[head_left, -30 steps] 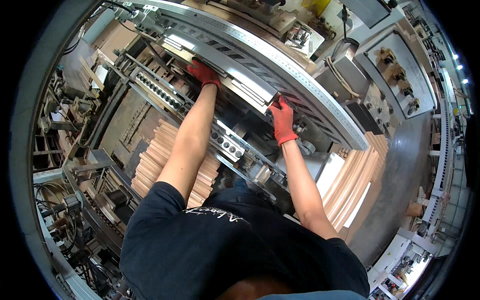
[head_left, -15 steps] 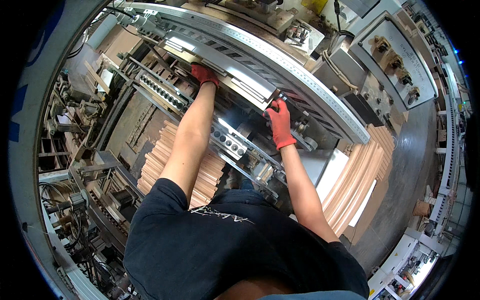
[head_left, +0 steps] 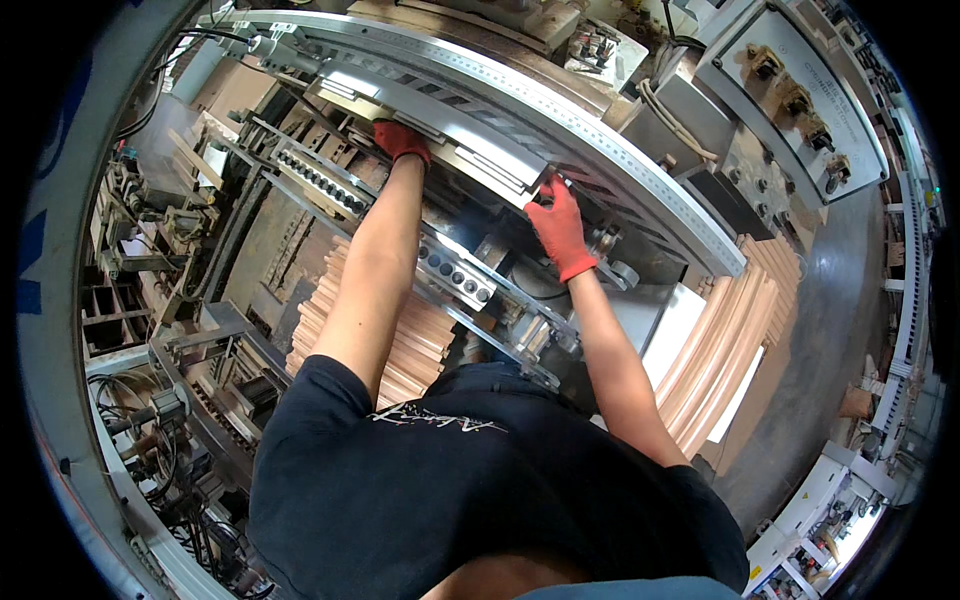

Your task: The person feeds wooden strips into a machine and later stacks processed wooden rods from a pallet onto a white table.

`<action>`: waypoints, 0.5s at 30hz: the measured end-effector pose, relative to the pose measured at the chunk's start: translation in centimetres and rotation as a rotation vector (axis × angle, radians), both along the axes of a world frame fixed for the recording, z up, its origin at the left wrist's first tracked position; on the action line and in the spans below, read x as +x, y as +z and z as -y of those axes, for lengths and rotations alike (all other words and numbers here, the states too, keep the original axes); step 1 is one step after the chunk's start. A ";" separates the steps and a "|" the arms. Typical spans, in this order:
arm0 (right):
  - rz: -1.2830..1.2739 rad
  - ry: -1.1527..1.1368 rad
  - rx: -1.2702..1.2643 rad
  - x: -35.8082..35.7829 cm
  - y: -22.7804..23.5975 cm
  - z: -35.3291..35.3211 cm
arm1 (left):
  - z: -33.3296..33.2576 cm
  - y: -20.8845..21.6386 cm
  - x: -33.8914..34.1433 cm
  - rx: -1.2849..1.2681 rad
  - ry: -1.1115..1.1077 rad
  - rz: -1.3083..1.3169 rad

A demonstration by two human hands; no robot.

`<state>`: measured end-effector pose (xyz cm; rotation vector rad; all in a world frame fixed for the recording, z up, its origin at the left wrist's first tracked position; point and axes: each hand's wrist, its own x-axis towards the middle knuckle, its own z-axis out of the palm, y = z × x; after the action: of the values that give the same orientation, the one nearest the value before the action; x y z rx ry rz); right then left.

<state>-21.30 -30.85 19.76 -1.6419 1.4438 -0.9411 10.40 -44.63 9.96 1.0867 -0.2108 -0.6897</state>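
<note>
A long silvery metal bar (head_left: 450,120) with narrow slots runs slantwise across the machine ahead of me, with a long pale strip (head_left: 465,172) along its near edge. My left hand (head_left: 403,141), in a red glove, is closed at the strip's edge left of the middle; its fingertips are hidden. My right hand (head_left: 560,228), also red-gloved, has thumb and fingers bent round the right end of the strip, close to the bar's end. What lies beneath the strip is out of sight.
A curved-looking metal rail with a scale (head_left: 630,140) lies beyond the bar. Nearer me is a roller row (head_left: 450,272). Wooden mouldings are stacked below my left forearm (head_left: 410,350) and at the right (head_left: 735,330). A control panel (head_left: 795,105) stands far right.
My right hand has tilted and its fingers have closed up nearer the bar's end. My left hand stays at the same spot on the strip. The whole view has shifted slightly.
</note>
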 end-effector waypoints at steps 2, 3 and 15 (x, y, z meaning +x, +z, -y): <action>-0.051 0.012 0.069 2.9 2.7 -1.4 | -0.9 -1.7 5.7 0.421 0.189 0.445; 0.000 -0.002 -0.100 4.2 2.7 -2.1 | -1.4 -2.3 7.7 0.644 0.269 0.652; 0.085 -0.045 -0.008 2.1 2.1 -1.2 | 0.9 -1.8 2.6 0.021 0.172 -0.077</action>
<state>-19.18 -29.69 21.90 -1.5620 1.4258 -1.0303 13.04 -45.49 8.15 1.0823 -0.0427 -0.5791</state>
